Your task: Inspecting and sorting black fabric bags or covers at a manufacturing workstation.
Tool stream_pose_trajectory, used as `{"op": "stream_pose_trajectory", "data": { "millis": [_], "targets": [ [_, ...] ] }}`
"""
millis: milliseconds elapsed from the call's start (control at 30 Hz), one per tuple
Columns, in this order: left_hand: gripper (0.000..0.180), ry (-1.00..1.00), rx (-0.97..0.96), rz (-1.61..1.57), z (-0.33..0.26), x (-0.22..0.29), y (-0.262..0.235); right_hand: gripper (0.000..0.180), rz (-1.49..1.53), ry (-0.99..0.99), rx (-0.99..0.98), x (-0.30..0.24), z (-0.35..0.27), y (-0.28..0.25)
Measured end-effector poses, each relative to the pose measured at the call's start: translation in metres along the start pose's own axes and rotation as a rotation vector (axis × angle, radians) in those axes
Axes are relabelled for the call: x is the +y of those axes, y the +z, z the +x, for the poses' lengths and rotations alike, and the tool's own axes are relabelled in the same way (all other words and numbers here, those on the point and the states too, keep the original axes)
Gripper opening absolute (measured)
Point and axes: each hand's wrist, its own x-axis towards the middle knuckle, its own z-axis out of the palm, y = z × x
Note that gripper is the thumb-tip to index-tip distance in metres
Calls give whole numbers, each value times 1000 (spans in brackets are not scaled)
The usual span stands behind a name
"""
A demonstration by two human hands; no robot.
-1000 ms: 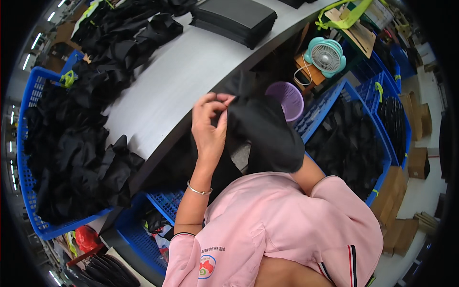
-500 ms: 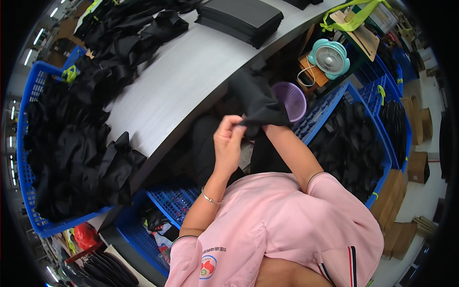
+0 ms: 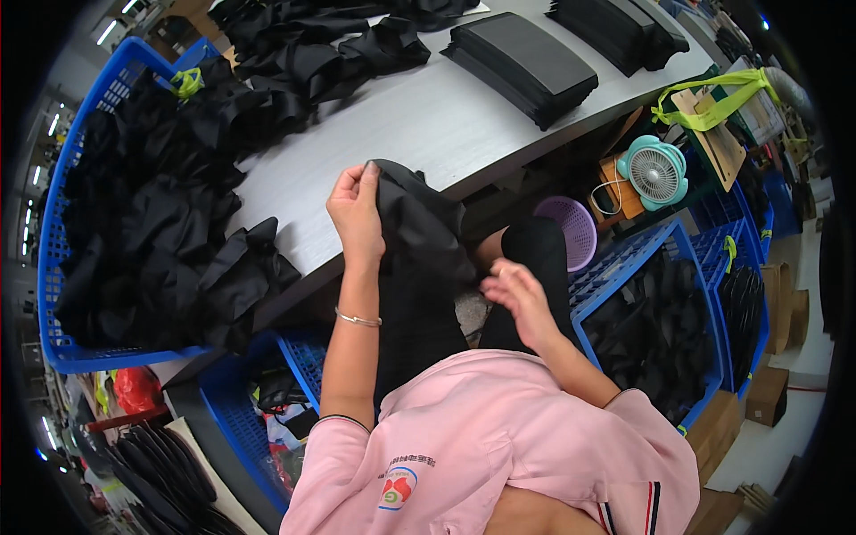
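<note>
My left hand (image 3: 358, 214) pinches a piece of black fabric (image 3: 417, 218) by its upper left corner, between thumb and fingertips. The cloth hangs over my lap beside the table edge, and its lower part blends with my dark trousers. Just off the cloth's lower right side is my right hand (image 3: 520, 301), its fingers loosely curled and apart, slightly blurred, with nothing seen in them. On the left, a heap of black fabric pieces (image 3: 169, 241) fills a blue plastic crate (image 3: 55, 267) and spreads onto the grey table (image 3: 343, 134).
Stacks of flat black pieces (image 3: 526, 67) lie on the table's far side. To my right are a purple basket (image 3: 580, 234), a turquoise fan (image 3: 655, 171) and a blue crate (image 3: 588, 312) of black cloth. Another blue crate (image 3: 234, 401) stands at lower left.
My left hand has moved left and up, drawing the black fabric along. My right hand, previously behind the cloth, has come out and down toward me. The whole view has shifted.
</note>
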Motion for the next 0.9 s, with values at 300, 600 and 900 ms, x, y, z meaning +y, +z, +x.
{"op": "stream_pose_trajectory", "data": {
  "millis": [300, 600, 900],
  "targets": [
    [13, -14, -308, 190, -88, 29, 36, 55, -923, -897, 233, -56, 51, 53],
    [28, -764, -389, -349, -89, 3, -21, 14, 333, 21, -218, -56, 34, 45],
    [26, -1099, -930, -798, -149, -32, -18, 4, -418, -424, -322, 7, 63, 66]
  ]
}}
